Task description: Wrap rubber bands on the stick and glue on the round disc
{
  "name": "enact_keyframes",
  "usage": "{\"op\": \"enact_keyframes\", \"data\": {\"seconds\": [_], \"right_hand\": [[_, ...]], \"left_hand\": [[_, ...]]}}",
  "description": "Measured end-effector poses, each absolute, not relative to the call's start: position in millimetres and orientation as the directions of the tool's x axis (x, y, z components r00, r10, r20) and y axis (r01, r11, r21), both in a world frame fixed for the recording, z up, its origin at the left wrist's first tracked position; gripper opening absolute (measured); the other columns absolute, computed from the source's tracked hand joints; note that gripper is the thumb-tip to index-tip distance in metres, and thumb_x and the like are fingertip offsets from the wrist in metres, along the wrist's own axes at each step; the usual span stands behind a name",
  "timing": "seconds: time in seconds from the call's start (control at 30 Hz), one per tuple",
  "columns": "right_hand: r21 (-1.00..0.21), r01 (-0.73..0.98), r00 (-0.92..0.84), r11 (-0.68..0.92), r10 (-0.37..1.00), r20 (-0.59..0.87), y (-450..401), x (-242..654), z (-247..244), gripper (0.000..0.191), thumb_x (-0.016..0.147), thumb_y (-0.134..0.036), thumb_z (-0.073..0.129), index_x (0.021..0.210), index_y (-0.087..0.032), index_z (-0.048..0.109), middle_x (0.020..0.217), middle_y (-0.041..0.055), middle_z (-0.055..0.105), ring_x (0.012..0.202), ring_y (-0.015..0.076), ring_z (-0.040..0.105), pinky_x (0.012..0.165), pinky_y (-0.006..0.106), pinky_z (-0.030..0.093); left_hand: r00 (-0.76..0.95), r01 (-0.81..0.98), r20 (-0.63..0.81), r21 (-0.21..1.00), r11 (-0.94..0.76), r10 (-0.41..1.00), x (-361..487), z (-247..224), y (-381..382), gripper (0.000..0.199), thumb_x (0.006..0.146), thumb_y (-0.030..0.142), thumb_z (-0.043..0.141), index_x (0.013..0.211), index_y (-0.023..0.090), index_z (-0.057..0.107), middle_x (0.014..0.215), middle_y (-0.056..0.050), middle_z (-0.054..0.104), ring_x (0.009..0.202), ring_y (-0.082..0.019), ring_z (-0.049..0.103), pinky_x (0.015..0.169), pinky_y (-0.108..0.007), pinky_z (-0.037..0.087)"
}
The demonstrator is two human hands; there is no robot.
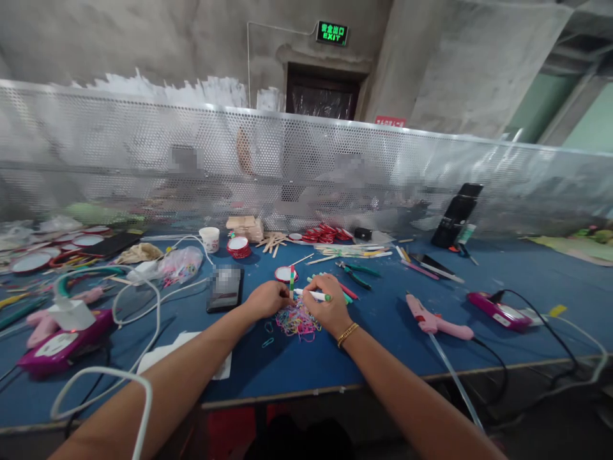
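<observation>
Between finger and thumb, my left hand [268,299] holds a small upright stick [292,281] with green, red and pale bands. My right hand [330,305] grips a white marker [313,295] with a green end, its tip pointing left at the stick. A pile of colourful small clips [299,321] lies on the blue table just below both hands. Behind the stick sits a round white disc with a red rim [283,274]. More coloured markers [348,292] lie beyond my right hand, partly hidden by it.
A phone [225,289] lies left of my left hand, near white cables. Green-handled pliers [354,273] are behind my right hand. To the right are a pink glue gun [435,319] and a purple power strip [500,311]. A paper cup [209,239] stands at the back.
</observation>
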State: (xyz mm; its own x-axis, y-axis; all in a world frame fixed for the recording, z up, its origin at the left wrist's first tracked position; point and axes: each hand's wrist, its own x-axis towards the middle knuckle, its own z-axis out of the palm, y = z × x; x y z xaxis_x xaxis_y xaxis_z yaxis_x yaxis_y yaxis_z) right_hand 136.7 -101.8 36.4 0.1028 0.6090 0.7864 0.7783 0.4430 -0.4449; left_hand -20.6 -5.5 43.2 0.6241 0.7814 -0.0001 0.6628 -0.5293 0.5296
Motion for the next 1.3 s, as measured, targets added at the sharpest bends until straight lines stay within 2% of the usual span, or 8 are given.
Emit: {"op": "enact_keyframes", "data": {"seconds": [0.7,1.3], "right_hand": [[-0.375,0.849,0.081,0.373,0.608,0.79,-94.2,140.4,29.5,0.017,0.08,-0.02,0.055,0.064,-0.02,0.05,0.062,-0.0019,0.056,0.065,0.0144,0.049,0.077,0.03,0.033],[-0.385,0.827,0.057,0.411,0.618,0.784,-95.1,138.2,29.6,0.018,0.082,-0.022,0.055,0.065,-0.021,0.051,0.064,-0.0019,0.057,0.066,0.0146,0.049,0.077,0.031,0.035]], "left_hand": [[0.63,0.64,0.04,0.539,-0.547,0.776,-21.0,37.8,-4.3,0.017,0.071,0.035,0.064,0.076,0.019,0.067,0.068,0.002,0.063,0.063,-0.012,0.053,0.054,-0.023,0.031],[0.59,0.69,0.021,0.507,-0.517,0.807,-20.0,40.8,-7.8,0.019,0.072,0.037,0.064,0.077,0.019,0.07,0.066,0.001,0.064,0.061,-0.012,0.054,0.054,-0.023,0.032]]}}
